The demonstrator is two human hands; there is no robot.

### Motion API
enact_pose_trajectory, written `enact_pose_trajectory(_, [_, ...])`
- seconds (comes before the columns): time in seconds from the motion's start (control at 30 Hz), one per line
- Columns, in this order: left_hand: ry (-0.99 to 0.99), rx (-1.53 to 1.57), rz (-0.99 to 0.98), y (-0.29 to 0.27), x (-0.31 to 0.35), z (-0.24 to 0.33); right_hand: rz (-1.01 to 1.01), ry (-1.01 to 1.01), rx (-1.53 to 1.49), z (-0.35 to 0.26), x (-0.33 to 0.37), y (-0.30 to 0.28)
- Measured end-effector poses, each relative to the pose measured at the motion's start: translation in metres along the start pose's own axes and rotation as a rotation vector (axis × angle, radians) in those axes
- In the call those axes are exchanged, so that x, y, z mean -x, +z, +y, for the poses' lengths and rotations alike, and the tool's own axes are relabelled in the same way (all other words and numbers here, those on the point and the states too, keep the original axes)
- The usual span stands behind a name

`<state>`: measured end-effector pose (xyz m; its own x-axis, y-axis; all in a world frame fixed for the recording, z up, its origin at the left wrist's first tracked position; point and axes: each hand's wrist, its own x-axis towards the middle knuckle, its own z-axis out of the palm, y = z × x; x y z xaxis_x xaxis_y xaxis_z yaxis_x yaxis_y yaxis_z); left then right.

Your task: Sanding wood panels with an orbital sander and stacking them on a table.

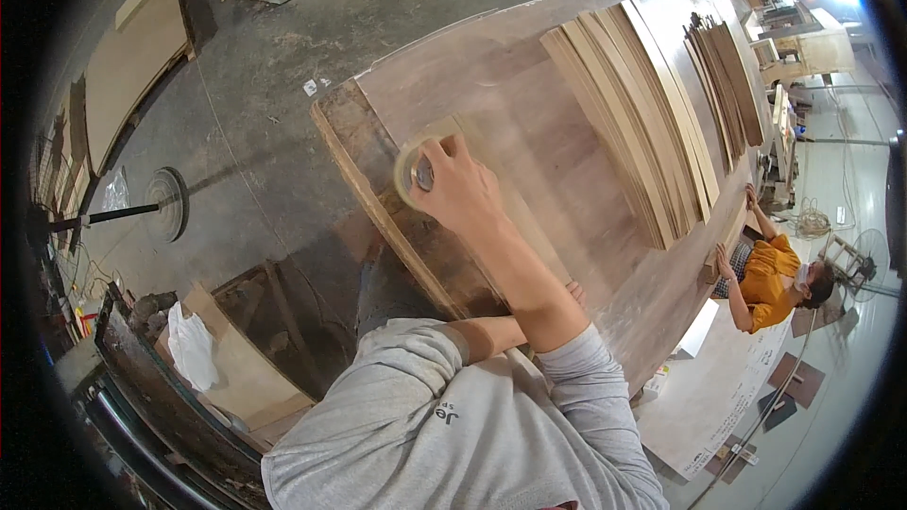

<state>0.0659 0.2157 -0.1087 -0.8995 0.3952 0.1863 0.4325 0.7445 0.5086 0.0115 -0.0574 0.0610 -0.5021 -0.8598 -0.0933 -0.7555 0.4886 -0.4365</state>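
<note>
My right hand (460,187) grips a roll of tape (406,170), with thumb and fingers closed around its ring. It is over the near left end of the large wooden board table (501,66), close to the brown edge. A pale, blurred strip (534,231) runs along the board beside my right forearm. My left forearm crosses beneath the right one. Only a few fingers of my left hand (574,292) show past it, low over the board. What they hold or touch is hidden.
A stack of long wooden strips (633,118) lies on the table, with darker strips (726,85) beyond. At the right edge, a co-worker in an orange top (767,279) has both hands at the board. A round-based stand (167,205) and a white plastic bag (192,348) are at left.
</note>
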Motion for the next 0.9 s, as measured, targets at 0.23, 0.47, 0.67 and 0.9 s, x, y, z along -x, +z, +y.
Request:
enact_pose_trajectory(0.23, [0.126, -0.231, -0.057, -0.004, -0.008, 0.001, -0.093, 0.136, -0.044, 0.061, 0.126, -0.009])
enact_pose_trajectory(0.47, [-0.052, -1.363, -0.071, 0.043, -0.007, 0.015, -0.143, 0.223, 0.015, 0.038, 0.088, -0.019])
enact_pose_trajectory(0.67, [-0.32, -1.542, 0.091, 0.084, -0.023, 0.018, -0.022, -0.016, -0.059, -0.006, -0.052, 0.005])
enact_pose_trajectory(0.9, [0.089, -0.125, 0.024, 0.028, -0.008, -0.011, -0.002, 0.002, -0.148, 0.027, 0.027, 0.012])
